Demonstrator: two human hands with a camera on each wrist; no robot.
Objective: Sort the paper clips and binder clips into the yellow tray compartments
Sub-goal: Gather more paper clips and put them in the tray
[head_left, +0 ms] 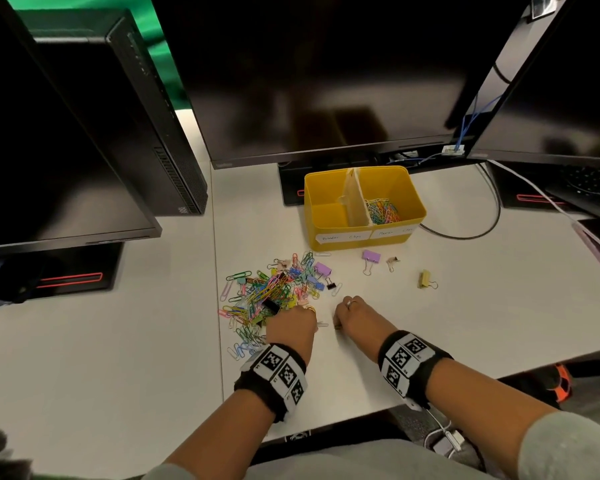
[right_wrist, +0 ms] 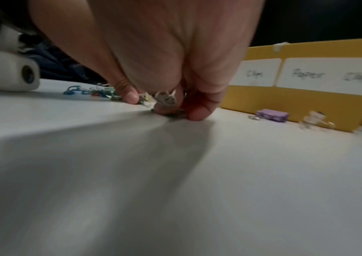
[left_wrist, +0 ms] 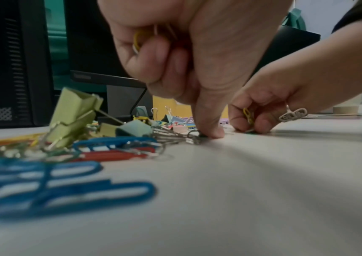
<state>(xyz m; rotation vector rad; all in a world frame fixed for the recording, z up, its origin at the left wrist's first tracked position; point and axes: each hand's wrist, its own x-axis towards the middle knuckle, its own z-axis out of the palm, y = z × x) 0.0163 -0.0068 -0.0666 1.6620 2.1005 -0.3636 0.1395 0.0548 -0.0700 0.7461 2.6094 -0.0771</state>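
A mixed pile of coloured paper clips and binder clips (head_left: 271, 296) lies on the white desk. The yellow tray (head_left: 326, 233) stands behind it; its right compartment holds paper clips (head_left: 381, 211), and its left one looks bare. My left hand (head_left: 293, 325) sits at the pile's near right edge. In the left wrist view its curled fingers hold paper clips (left_wrist: 137, 40) against the palm, and one fingertip (left_wrist: 210, 131) presses a silver clip on the desk. My right hand (head_left: 355, 315), just to the right, pinches a yellow paper clip (left_wrist: 248, 115) with its fingertips (right_wrist: 195, 113) down on the desk.
Three binder clips lie apart right of the pile: purple (head_left: 371, 256), a small pale one (head_left: 392, 261) and an olive one (head_left: 425, 279). Monitors and a PC tower (head_left: 146, 109) ring the desk's back. A black cable (head_left: 492, 216) curves right of the tray.
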